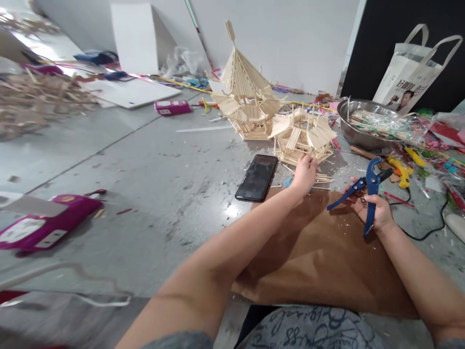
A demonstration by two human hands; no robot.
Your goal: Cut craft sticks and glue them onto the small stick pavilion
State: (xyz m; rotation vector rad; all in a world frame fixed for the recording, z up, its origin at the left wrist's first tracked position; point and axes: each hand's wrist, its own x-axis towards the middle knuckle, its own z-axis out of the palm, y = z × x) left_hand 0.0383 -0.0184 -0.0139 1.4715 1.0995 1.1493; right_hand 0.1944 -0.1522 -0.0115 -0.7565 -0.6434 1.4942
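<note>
My right hand (381, 212) is wrapped round a blue hand cutter (371, 196) like a pipe cutter, its two handles spread apart. My left hand (306, 172) reaches forward, fingers bent and drawn together, at the front base of a small stick pavilion (301, 133) with an open top. What the fingertips hold, if anything, is too small to make out. Beside that hand lie loose wooden sticks (323, 182). A taller stick pavilion (249, 92) with a pointed roof stands behind, to the left. The black phone (256, 178) lies left of my left hand.
Brown paper (327, 261) covers the table in front of me. At the right are a metal bowl (370, 138) of sticks, a yellow glue gun (401, 172) with its cord, and a white bag (409, 72). Purple power strips (72, 213) sit at the left.
</note>
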